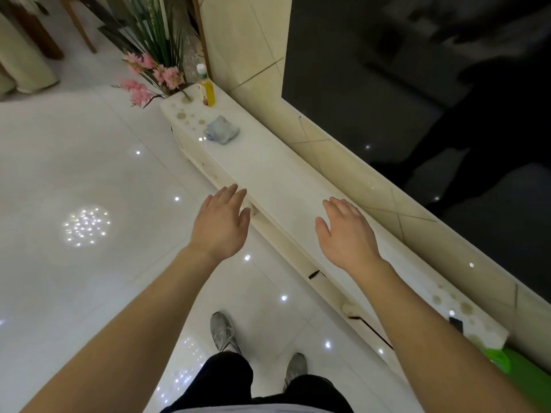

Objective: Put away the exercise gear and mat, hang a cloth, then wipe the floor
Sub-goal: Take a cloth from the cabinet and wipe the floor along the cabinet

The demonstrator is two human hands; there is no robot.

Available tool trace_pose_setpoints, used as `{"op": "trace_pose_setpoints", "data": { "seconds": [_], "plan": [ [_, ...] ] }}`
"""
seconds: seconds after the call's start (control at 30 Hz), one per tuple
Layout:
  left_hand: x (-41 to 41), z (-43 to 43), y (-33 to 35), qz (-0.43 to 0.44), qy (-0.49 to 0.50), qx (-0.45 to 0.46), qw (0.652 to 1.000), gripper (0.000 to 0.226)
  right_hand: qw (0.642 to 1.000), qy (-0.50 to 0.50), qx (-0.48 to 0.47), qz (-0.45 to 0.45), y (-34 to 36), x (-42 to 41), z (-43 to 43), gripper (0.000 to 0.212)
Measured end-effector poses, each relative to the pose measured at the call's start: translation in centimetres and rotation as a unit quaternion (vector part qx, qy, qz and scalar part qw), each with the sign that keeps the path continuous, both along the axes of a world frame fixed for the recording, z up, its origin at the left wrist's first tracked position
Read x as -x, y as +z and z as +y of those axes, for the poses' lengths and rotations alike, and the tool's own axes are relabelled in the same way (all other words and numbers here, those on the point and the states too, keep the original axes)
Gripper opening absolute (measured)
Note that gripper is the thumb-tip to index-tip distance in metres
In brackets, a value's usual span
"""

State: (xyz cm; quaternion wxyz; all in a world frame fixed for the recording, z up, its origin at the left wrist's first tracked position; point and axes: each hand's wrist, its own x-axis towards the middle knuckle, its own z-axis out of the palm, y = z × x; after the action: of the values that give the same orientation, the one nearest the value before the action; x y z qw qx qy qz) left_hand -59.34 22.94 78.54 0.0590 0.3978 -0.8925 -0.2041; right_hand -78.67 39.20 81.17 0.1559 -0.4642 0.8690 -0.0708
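The left hand and right hand hold nothing. The cloth, upper middle, looks soft and light; best pinch a fold.

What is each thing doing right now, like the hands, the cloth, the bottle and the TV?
left hand: open, holding nothing
right hand: open, holding nothing
cloth: crumpled, lying on the cabinet
bottle: upright on the cabinet, cap on
TV: screen dark
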Motion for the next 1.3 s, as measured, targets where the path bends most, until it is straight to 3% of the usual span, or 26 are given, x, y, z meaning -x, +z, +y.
{"op": "trace_pose_setpoints", "data": {
  "seconds": [0.53,1.3],
  "plan": [
    [1.6,-24.1,-0.7,-0.013,-0.047,-0.007,0.999,0.051,0.999,-0.039,-0.011,0.005,-1.5,-0.7,-22.2,0.055],
    [14.9,-52.8,-13.8,-0.129,-0.154,-0.020,0.979,0.052,0.991,-0.065,-0.104,-0.046,-14.2,10.0,-48.9,0.056]
  ]
}}
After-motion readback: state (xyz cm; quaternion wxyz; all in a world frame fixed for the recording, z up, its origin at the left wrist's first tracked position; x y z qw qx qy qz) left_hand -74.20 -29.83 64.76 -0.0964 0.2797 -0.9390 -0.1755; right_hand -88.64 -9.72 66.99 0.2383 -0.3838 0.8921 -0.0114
